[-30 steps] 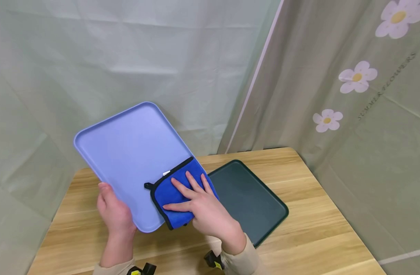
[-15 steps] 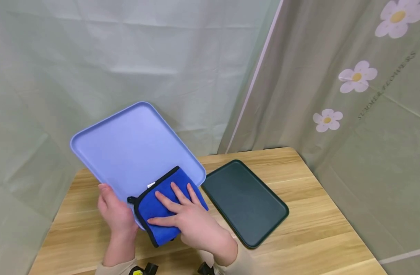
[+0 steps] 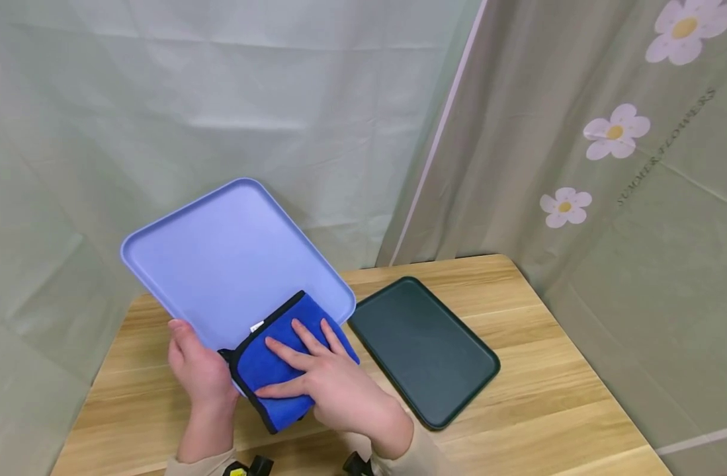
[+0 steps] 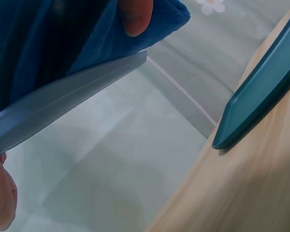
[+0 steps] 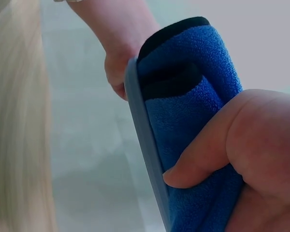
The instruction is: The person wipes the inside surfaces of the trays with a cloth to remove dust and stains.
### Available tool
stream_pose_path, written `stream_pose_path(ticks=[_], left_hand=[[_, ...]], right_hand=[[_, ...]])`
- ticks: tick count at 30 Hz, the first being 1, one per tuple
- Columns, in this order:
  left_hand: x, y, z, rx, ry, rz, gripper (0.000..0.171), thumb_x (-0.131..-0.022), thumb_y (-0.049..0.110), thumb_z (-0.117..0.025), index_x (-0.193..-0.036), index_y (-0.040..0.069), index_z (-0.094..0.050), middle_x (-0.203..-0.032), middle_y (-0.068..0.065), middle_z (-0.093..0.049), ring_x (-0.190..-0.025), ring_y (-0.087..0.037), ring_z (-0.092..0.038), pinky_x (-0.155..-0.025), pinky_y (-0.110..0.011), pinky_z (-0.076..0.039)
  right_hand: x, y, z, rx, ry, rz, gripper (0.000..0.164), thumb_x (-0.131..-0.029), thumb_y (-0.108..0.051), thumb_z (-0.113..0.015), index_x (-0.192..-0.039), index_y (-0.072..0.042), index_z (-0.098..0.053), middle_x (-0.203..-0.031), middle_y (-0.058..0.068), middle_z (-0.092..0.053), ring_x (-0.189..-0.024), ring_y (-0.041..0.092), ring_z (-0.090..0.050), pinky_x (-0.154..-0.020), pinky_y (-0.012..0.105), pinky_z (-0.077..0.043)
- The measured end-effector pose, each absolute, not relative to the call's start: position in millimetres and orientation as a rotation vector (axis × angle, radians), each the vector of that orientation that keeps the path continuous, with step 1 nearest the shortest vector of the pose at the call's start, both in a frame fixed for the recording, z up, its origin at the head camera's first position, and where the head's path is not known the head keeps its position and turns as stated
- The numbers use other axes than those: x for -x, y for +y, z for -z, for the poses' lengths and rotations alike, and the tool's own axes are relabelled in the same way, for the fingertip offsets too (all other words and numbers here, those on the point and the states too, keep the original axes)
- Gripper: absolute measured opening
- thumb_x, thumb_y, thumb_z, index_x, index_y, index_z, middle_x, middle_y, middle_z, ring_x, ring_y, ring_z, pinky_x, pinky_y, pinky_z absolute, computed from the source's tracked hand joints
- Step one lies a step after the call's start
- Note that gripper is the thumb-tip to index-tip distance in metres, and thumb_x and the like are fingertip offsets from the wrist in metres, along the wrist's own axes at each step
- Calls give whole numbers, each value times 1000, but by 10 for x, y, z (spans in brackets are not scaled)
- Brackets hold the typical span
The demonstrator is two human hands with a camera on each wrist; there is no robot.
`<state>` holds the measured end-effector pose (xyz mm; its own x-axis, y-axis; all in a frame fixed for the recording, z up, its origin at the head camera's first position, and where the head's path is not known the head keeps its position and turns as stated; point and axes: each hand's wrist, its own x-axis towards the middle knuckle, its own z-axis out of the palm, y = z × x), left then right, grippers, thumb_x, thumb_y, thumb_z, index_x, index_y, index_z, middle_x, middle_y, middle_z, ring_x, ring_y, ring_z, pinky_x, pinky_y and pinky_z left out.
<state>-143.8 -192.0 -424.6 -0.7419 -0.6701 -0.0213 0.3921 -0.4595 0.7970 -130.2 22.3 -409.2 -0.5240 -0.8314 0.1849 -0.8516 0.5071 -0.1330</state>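
A lavender-blue tray [image 3: 232, 258] is held up at a slant over the table, its inner face toward the head camera. My left hand [image 3: 200, 370] grips its lower left edge, thumb along the rim and the other fingers hidden behind it. Over the tray's lower corner lies a folded blue cloth [image 3: 280, 360] with black edging and a small white tag. My right hand [image 3: 339, 390] presses flat on this cloth with straight, spread fingers. In the right wrist view the thumb [image 5: 198, 159] lies against the cloth's fluffy folds, close to the tray's rim.
To the right, a dark green rectangular tray [image 3: 425, 354] lies on the wooden table [image 3: 554, 410]. Pale curtains [image 3: 339, 99] hang behind and beside the table, with printed flowers [image 3: 616, 132] on the right one.
My right hand and the cloth have slid down and left across the tray to its lower corner, mostly in the first half second. The tray has shifted slightly left in my left hand.
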Motion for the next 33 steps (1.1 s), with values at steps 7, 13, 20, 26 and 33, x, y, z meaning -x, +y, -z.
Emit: stream_pose_path(ticks=[7,13,20,26,33], left_hand=[[1445,-1925,4244,-423,-1092,2215,54,-112,49,-46,-138,4,-62,-124,-12,-67,-108,-24,-67,-84,-29,-60],[1446,-1927,4232,-464,-1087,2210,53,-112,50,-47,-134,5,-62,-120,-11,-67,-102,-21,-69,-83,-28,-60],[1438,-1927,4239,-495,-1114,2198,51,-111,52,-49,-129,6,-63,-116,-10,-68,-96,-19,-70,-79,-27,-60],[1426,-1934,4234,-496,-1140,2200,51,-111,53,-46,-129,7,-62,-118,-10,-67,-98,-19,-69,-79,-27,-60],[1411,-1950,4229,-507,-1151,2213,53,-111,54,-44,-135,10,-61,-124,-10,-67,-102,-20,-69,-80,-28,-61]], right_hand=[[1352,303,4082,-1475,-2622,-309,96,-75,7,-81,-145,-55,-61,-177,-10,-19,-164,30,-2,-127,65,-12],[1413,397,4044,-1408,-2656,-396,92,-77,11,-77,-142,-53,-65,-176,-9,-21,-164,34,-3,-126,67,-12],[1493,498,4055,-1304,-2672,-438,89,-77,12,-78,-140,-51,-68,-175,-9,-26,-163,36,-7,-125,69,-12],[1527,528,4051,-1209,-2684,-445,93,-72,15,-74,-139,-49,-69,-174,-3,-30,-163,38,-10,-125,71,-12],[1546,526,4051,-1130,-2719,-460,93,-75,15,-73,-142,-49,-67,-175,10,-25,-162,42,-9,-125,71,-12]])
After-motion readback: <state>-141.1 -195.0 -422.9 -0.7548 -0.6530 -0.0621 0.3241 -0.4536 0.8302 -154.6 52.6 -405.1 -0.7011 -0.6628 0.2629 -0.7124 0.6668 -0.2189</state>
